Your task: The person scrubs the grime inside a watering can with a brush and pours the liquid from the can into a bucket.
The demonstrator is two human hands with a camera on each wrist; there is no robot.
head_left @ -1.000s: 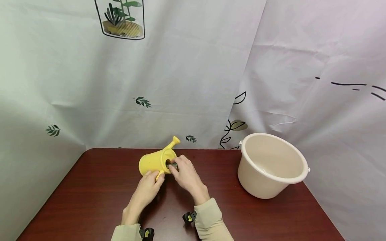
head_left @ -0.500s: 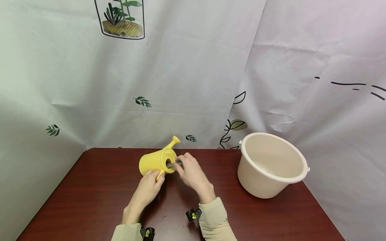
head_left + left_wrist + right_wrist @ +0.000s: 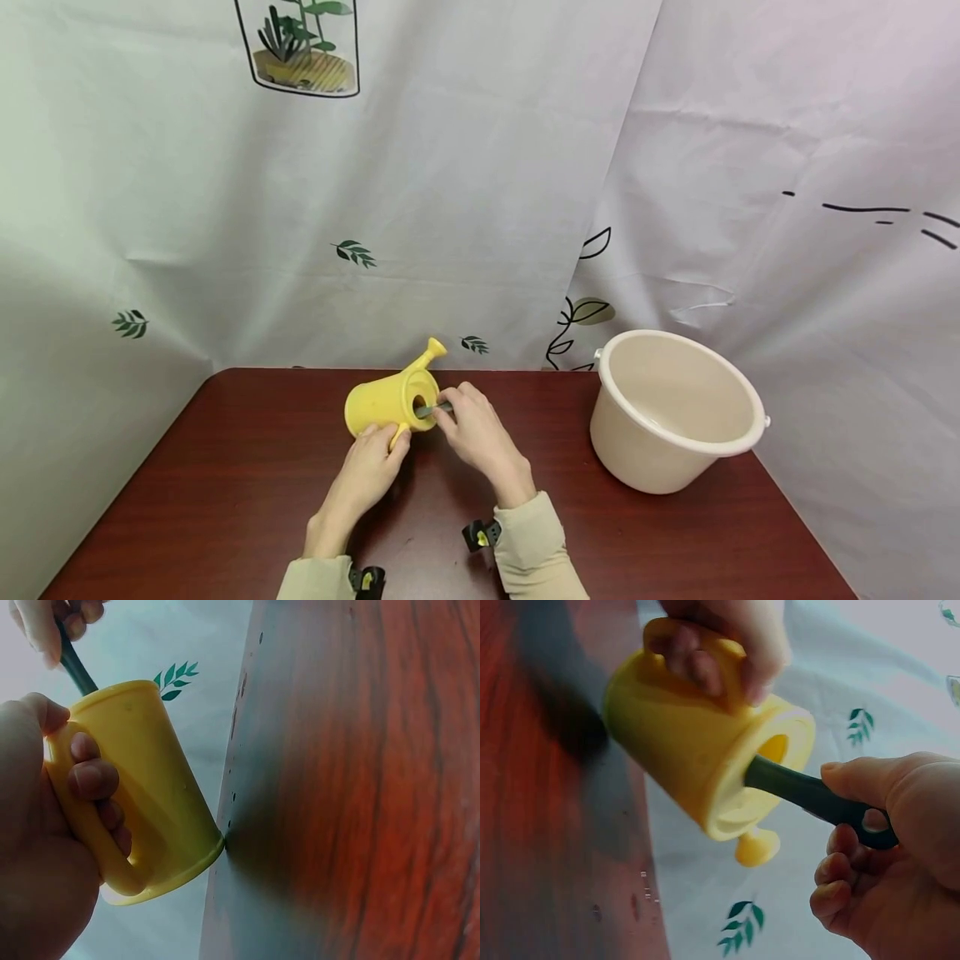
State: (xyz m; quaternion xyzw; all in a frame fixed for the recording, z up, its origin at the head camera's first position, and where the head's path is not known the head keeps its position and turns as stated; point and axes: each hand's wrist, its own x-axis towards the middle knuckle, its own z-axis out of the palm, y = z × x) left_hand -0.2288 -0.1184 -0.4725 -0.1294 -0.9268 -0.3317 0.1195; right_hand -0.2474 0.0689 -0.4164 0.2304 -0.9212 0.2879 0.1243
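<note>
Left hand (image 3: 370, 465) has its fingers wrapped through the handle (image 3: 94, 834) of a yellow watering can (image 3: 381, 404); right hand (image 3: 477, 432) pinches a dark green tool (image 3: 802, 791) between thumb and fingers, just beside the can's mouth. So both hands are clamped on something. Tilted, the can turns its mouth towards the right hand; whether it touches the surface (image 3: 217, 492) is hard to make out. One end of the tool is hidden inside the can, so its shape cannot be told. Well apart to the can's right stands a cream bucket (image 3: 648, 458), part of its inner bottom hidden. Behind the can hangs a printed cloth (image 3: 480, 183), a jar drawing on it cut off on top. Both sleeves (image 3: 531, 542) run out of the head view below the can.
</note>
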